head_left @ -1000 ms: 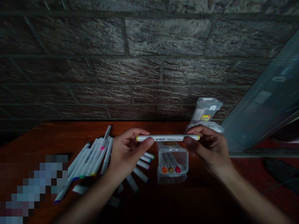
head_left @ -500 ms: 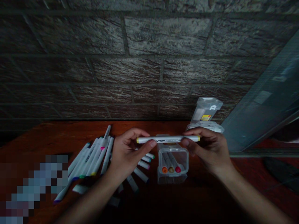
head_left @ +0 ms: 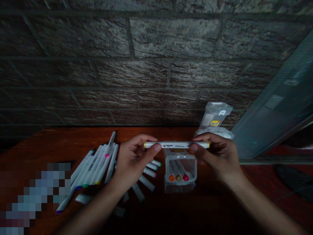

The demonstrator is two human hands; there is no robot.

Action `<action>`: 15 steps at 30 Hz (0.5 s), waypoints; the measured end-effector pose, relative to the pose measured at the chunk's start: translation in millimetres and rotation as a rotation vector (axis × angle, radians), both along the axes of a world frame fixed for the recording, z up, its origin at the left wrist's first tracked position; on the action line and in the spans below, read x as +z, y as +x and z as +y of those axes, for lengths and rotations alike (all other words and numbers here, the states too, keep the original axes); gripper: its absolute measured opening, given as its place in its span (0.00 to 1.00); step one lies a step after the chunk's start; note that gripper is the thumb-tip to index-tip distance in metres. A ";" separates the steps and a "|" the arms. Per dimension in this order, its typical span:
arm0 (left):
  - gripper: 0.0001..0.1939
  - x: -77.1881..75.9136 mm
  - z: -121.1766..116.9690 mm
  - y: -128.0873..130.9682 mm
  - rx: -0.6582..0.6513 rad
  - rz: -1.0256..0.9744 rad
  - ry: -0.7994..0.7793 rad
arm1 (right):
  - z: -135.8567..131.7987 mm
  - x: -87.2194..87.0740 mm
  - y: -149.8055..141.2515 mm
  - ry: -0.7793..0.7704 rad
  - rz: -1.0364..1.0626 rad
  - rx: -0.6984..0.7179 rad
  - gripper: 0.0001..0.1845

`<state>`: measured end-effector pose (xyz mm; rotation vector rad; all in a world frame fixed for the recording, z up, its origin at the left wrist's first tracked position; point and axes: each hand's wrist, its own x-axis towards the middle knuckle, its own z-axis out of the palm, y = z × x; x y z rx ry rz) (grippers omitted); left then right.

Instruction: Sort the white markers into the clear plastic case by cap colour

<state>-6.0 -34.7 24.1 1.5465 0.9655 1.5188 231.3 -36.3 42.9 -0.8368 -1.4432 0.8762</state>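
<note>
A white marker [head_left: 176, 145] with yellow ends is held level in front of me. My left hand [head_left: 133, 160] pinches its left end between thumb and fingers, and my right hand [head_left: 217, 155] grips the right end the same way. Below the marker lies a clear plastic case [head_left: 181, 186], its open end facing me. Inside it three markers show orange, tan and red ends. To the left, a pile of white markers [head_left: 97, 166] with coloured ends lies on the table. More loose markers [head_left: 146, 182] are fanned out beside and partly behind my left forearm.
A second clear case [head_left: 214, 117] with a yellow label stands at the back right of the wooden table [head_left: 61, 137]. The brick wall [head_left: 151, 71] rises behind the table. A grey-blue panel [head_left: 271, 101] slants along the right. A blurred-out patch covers the lower left.
Both hands keep holding the marker in nearly the same place. The marker has turned slightly on its axis, so its printed label shows a little differently.
</note>
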 end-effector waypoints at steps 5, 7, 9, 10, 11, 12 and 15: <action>0.09 -0.4 2.6 -0.4 -0.022 -0.039 -0.020 | 1.4 -3.3 3.6 -0.012 0.068 0.038 0.06; 0.09 -2.0 3.7 -1.1 -0.028 -0.053 -0.020 | 2.0 -5.0 4.5 -0.024 0.076 0.053 0.06; 0.08 -4.3 4.5 -2.2 -0.032 -0.073 -0.016 | 3.0 -6.4 5.1 -0.028 0.083 0.065 0.05; 0.08 -5.6 4.9 -2.8 -0.036 -0.083 -0.015 | 3.5 -6.9 5.2 -0.026 0.095 0.068 0.05; 0.08 -6.8 5.3 -3.3 -0.041 -0.094 -0.014 | 4.0 -7.2 5.3 -0.027 0.109 0.069 0.05; 0.07 -8.0 5.8 -3.9 -0.047 -0.106 -0.014 | 4.4 -7.4 5.3 -0.029 0.123 0.070 0.05; 0.07 -9.9 7.1 -5.3 -0.079 -0.159 -0.030 | 4.2 -7.0 5.4 -0.050 0.146 0.059 0.05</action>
